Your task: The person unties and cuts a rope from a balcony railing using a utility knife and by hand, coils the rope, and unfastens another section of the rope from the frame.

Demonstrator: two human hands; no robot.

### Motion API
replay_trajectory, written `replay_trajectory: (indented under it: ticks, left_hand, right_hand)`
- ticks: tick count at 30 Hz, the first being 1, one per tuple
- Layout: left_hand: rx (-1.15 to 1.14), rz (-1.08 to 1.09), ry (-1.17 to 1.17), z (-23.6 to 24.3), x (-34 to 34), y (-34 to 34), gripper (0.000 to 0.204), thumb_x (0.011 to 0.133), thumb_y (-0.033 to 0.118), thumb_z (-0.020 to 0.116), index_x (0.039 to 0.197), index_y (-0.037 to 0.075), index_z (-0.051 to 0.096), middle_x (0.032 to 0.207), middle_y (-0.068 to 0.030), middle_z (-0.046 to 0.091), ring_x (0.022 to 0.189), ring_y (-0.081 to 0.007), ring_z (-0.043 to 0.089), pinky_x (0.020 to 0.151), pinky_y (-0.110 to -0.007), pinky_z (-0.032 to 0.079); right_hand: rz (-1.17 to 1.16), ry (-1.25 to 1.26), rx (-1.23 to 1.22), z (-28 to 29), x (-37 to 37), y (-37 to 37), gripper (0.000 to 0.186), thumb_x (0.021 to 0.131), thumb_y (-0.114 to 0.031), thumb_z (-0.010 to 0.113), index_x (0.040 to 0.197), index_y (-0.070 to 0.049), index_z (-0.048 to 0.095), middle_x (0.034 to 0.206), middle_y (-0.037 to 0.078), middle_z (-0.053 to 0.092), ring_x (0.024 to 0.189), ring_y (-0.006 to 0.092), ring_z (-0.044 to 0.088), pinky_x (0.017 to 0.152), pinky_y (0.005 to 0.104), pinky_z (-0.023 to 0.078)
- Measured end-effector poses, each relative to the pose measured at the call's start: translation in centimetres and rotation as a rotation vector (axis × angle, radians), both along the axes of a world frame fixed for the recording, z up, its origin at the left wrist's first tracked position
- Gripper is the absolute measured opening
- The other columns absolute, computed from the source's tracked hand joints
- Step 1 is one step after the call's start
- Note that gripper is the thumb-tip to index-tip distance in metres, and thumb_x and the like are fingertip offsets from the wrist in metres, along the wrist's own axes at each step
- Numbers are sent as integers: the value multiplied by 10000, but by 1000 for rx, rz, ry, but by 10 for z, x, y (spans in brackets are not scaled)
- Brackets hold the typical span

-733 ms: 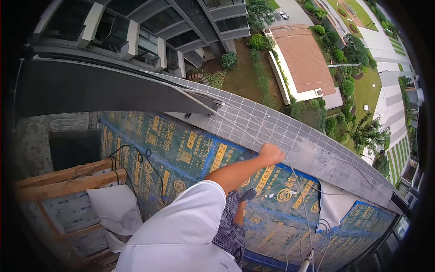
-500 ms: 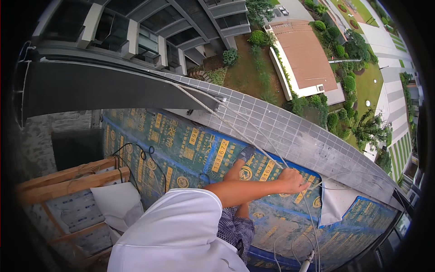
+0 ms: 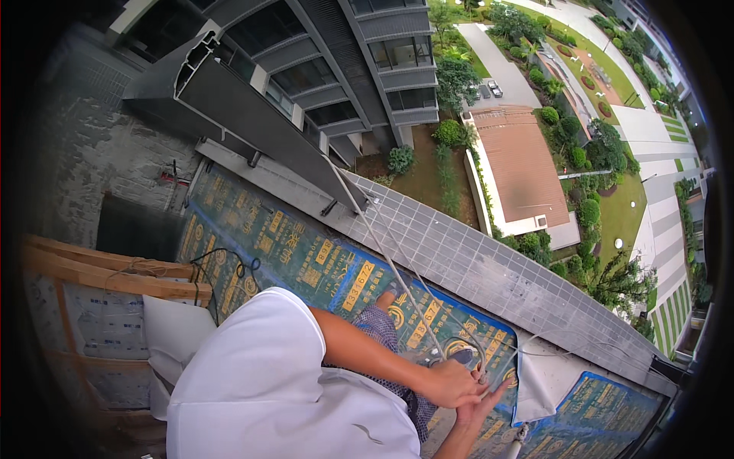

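A pale rope (image 3: 397, 277) runs in two strands from a long dark grey metal panel (image 3: 260, 126) down to my hands. My left hand (image 3: 449, 384) is closed around the rope, with a loop of it standing above the fingers. Beside it, my right hand (image 3: 479, 411) comes up from the lower edge, with its thumb and fingers spread and some fingertips touching the left hand. Whether it also touches the rope is hidden. The panel slants over the tiled ledge, and its hollow end shows at the upper left.
A grey tiled ledge (image 3: 489, 249) runs diagonally, with gardens and a building far below. Printed green sheeting (image 3: 306, 252) covers the floor under my feet; a pale sheet (image 3: 535, 386) is folded over it. Wooden beams (image 3: 115, 275) stand left. A white-tipped pole (image 3: 518, 437) is near my right hand.
My left hand has come nearer my body with the rope, and my right hand has come into view beside it. The view has shifted; the panel now appears steeper, with its hollow end showing.
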State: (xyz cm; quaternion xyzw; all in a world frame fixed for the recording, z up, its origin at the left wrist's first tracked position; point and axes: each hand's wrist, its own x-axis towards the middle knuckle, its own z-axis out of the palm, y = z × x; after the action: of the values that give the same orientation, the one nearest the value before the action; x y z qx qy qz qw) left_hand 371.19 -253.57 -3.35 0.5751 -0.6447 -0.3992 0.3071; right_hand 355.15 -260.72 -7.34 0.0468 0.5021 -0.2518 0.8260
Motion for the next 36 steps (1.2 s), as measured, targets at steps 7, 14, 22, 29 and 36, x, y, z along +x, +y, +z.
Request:
replay_trajectory:
  ticks: [7,14,22,29,36]
  left_hand:
    - [-273,-79,311,43,-294,-67,360,879,434,679,729,107,671,630,-125,615,573,-355,626,546,-472,489]
    - [-156,-468,309,104,-298,-117,471,905,480,701,830,46,535,701,-142,598,682,-401,618,587,-494,452]
    - [-76,-560,238,28,-347,-120,290,911,294,736,935,61,565,797,-139,570,818,-364,574,722,-468,454]
    - [-191,-638,106,-43,-386,-164,208,954,210,659,844,48,588,748,-171,576,796,-400,583,727,-494,458]
    - [-79,-666,-112,-90,-387,-199,246,976,244,636,844,38,611,796,-186,625,841,-406,605,761,-518,472]
  right_hand:
    - [-136,-629,-147,18,-240,-123,445,1119,-324,417,1235,70,587,727,-3,451,667,122,469,642,308,424]
    - [-272,-33,-418,153,-451,-93,309,1119,-269,407,1069,-58,627,617,-24,392,482,68,339,438,234,298]
    - [-503,660,-983,326,-487,7,180,1086,-218,503,1046,-59,578,585,-27,331,446,56,288,408,240,227]
    - [-795,958,-1076,382,-557,91,230,1090,-259,510,932,-93,534,598,-33,314,464,52,284,427,228,224]
    - [-1328,1179,-820,375,-664,160,293,1102,-310,501,886,-114,528,607,-54,300,473,39,272,424,223,232]
